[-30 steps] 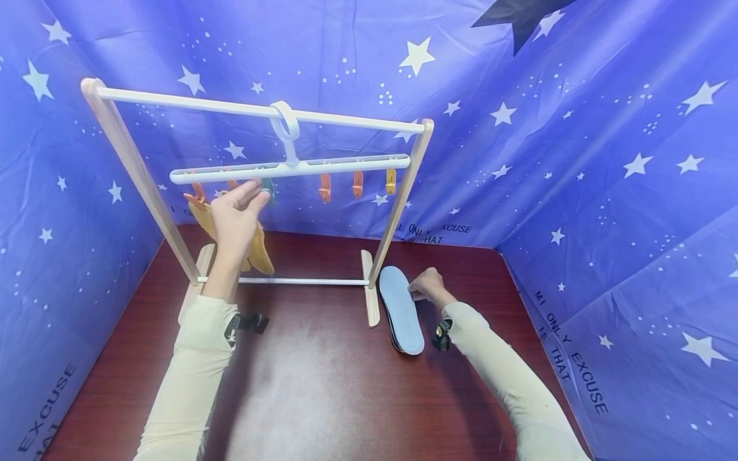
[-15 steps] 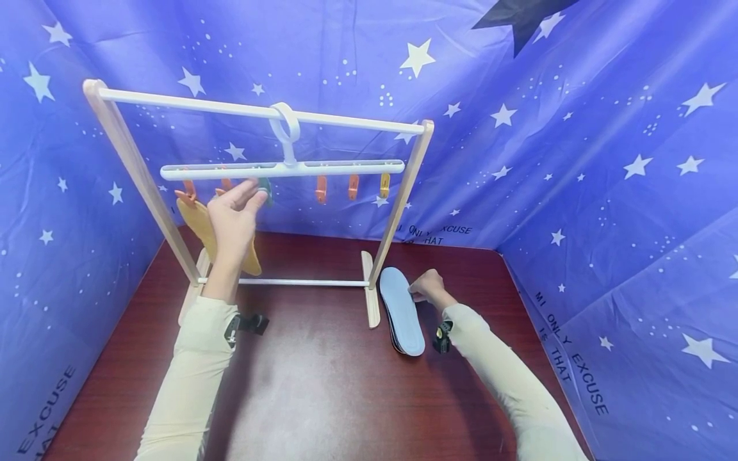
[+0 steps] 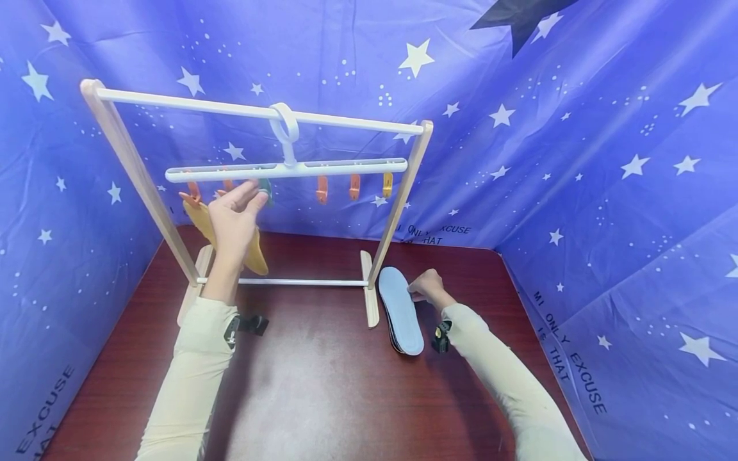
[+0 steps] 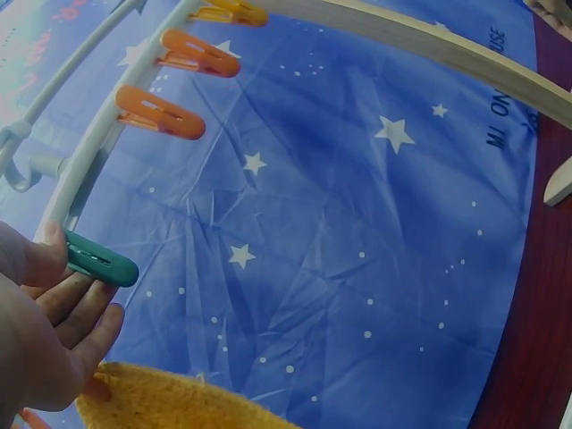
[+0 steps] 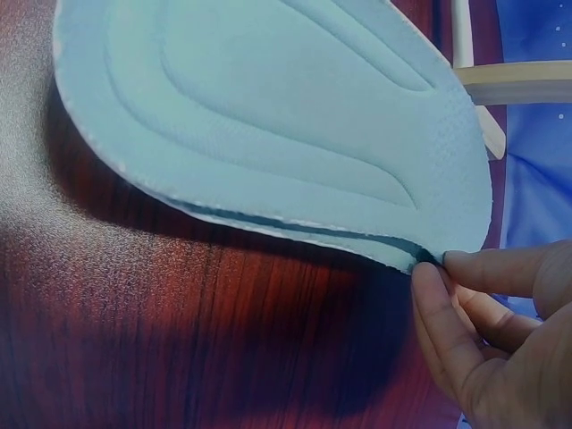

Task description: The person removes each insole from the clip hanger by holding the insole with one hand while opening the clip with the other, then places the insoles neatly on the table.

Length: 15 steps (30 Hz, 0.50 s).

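My left hand (image 3: 233, 221) is raised to the white hanger (image 3: 230, 172) and pinches a green clothes peg (image 4: 103, 260) below its bar, thumb on one side and fingers on the other. Beside that hand a mustard-yellow cloth piece (image 3: 198, 218) hangs from an orange clothes peg (image 3: 193, 192), partly hidden behind the hand. On the right, my right hand (image 3: 428, 286) pinches the edge of light blue shoe insoles (image 3: 403, 314) between thumb and fingers. They lie stacked, with a dark edge showing under the top one; the right wrist view shows a narrow gap along the side (image 5: 295, 225).
The hanger hangs by its ring from a wooden rack (image 3: 398, 198) with white rods. Two orange pegs and a yellow peg (image 3: 387, 186) dangle at the hanger's right. The dark red table (image 3: 323, 371) is enclosed by blue star-printed curtains (image 3: 576, 128).
The hanger bar and the yellow cloth have swung slightly left, then partway back right. Both hands keep their places and grips.
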Motion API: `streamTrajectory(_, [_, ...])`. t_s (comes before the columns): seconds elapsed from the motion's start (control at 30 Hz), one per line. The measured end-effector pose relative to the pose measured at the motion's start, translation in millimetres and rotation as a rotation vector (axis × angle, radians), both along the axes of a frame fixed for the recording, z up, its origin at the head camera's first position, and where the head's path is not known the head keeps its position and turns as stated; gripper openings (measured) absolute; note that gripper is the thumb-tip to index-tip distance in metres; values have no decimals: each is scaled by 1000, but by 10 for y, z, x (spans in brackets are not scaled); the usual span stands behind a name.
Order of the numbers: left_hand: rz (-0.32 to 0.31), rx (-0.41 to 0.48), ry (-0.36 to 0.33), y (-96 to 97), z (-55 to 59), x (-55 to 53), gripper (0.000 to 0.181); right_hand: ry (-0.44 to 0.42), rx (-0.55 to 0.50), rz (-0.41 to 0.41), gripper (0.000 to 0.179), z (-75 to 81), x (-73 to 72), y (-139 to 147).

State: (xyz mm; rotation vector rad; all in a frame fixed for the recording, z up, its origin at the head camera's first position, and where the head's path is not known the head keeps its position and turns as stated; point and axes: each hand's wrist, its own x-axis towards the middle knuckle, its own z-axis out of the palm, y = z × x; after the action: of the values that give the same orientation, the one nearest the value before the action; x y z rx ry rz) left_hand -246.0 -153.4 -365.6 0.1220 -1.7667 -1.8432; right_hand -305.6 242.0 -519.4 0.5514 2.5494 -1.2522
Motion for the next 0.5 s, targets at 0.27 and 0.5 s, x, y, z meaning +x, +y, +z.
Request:
streamTrajectory(0.27, [-8,-59,-47,-9,4,13,34,9,-7,5,13,20,9,-12])
streamTrajectory(0.5, [-25,-61,-50,-15,-2,31,35,5,11,5,13,10,13,-9])
